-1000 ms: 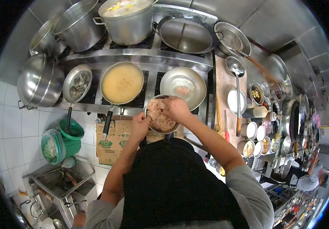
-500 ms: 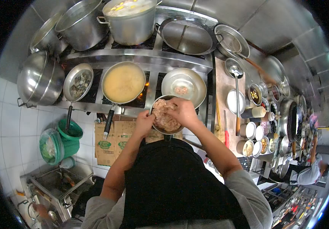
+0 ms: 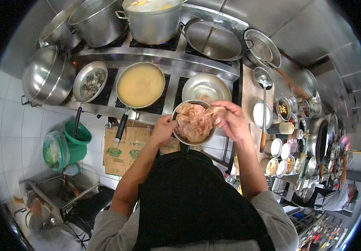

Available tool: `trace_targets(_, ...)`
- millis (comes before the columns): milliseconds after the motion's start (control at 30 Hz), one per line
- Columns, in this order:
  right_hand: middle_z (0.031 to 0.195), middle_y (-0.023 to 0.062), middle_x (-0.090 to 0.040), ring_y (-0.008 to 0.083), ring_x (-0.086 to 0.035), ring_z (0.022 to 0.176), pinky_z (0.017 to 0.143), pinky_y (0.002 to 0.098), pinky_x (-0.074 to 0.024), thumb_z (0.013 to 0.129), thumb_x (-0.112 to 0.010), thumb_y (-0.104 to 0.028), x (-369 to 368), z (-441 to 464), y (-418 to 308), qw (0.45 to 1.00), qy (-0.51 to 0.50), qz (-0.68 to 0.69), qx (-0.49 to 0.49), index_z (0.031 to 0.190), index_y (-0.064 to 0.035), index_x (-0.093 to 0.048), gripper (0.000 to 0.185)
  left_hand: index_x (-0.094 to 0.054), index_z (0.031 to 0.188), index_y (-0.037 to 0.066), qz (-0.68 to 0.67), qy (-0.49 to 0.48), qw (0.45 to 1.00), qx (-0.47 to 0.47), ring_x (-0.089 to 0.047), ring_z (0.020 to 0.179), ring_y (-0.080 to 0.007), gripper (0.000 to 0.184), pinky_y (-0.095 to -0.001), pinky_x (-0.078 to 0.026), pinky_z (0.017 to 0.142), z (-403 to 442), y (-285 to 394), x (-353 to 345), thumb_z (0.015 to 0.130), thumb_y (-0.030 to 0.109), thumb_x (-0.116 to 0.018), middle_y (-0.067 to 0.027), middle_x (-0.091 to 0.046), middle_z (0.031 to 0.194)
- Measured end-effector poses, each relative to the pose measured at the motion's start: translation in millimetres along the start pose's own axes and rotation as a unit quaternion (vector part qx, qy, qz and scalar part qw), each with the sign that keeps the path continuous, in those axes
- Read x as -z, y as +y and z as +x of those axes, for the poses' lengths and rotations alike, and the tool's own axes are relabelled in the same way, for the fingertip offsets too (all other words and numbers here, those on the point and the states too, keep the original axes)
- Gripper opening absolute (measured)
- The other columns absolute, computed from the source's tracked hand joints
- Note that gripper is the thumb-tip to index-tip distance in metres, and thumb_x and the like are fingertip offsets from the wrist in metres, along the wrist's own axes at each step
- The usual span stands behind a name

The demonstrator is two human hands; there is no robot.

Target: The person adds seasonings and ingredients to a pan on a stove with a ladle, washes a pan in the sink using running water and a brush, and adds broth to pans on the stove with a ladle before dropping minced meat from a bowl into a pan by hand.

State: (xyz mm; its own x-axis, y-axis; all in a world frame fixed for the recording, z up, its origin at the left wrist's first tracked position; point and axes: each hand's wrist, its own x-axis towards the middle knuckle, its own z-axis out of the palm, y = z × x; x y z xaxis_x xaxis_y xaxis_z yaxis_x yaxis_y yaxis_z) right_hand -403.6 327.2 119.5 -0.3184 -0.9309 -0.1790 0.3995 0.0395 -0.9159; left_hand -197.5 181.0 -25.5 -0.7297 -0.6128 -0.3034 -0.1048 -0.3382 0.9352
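A metal pan of raw pinkish meat (image 3: 194, 123) is held in front of my black apron. My left hand (image 3: 163, 129) is closed on the pan's left rim. At the right side, my right hand (image 3: 233, 121) pinches a piece of the meat (image 3: 213, 112), lifted at the rim. Just behind stands a wide metal pan (image 3: 197, 83) on the stove with a small pinkish piece in it, partly hidden by the meat pan. To its left sits a pan of yellowish liquid (image 3: 140, 85).
A small pan of dark and pale pieces (image 3: 90, 82) is on the stove's left. Large pots (image 3: 153, 25) stand behind. A ladle (image 3: 264, 104), white bowl (image 3: 259, 115) and several containers are at right. People work at far right and lower left.
My right hand has moved up and right out of the meat, now with a piece in its fingers. My left hand still grips the rim. The view has shifted slightly.
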Motion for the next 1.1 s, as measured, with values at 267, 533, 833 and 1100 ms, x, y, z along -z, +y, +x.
trace_targets(267,0.095,0.0168,-0.071,0.0273,-0.070,0.085,0.074,0.0371,-0.0550,0.089,-0.074,-0.022,-14,47,36,0.847,0.024,-0.518,0.114,0.113,-0.0010,-0.067,0.033,-0.069,0.092,-0.005,0.103,0.028,0.993,-0.042,-0.054,0.064,-0.0070,0.015,-0.0283,-0.045,0.057,-13,25,-8,0.089,0.006,-0.059,-0.0006,-0.063,0.073)
trace_targets(533,0.091,0.0177,-0.071,0.0326,-0.071,0.080,0.073,0.0437,-0.0559,0.082,-0.075,-0.018,-51,58,56,0.802,0.030,-0.594,0.059,0.107,-0.0042,-0.069,0.029,-0.068,0.093,-0.004,0.142,0.053,0.985,-0.079,-0.054,0.064,-0.0084,0.016,-0.0291,-0.044,0.058,-13,17,1,0.089,0.009,-0.060,-0.0013,-0.062,0.070)
trace_targets(833,0.095,0.0128,-0.067,0.0304,-0.067,0.086,0.076,0.0417,-0.0546,0.084,-0.075,-0.016,-18,45,52,0.874,-0.006,-0.479,0.084,0.097,-0.0037,-0.067,0.020,-0.067,0.086,-0.003,0.082,0.061,0.994,-0.032,-0.052,0.064,-0.0079,0.012,-0.0276,-0.043,0.057,-8,8,12,0.087,0.007,-0.061,0.0003,-0.058,0.070)
trace_targets(1100,0.106,0.0220,-0.063,0.0404,-0.066,0.093,0.079,0.0499,-0.0546,0.077,-0.066,-0.006,-3,32,83,0.713,-0.062,-0.675,0.182,0.102,-0.0061,-0.068,0.025,-0.067,0.086,-0.003,0.061,0.047,0.997,-0.006,-0.051,0.062,-0.0071,0.012,-0.0268,-0.042,0.054,2,-6,11,0.089,0.007,-0.060,0.0014,-0.058,0.071)
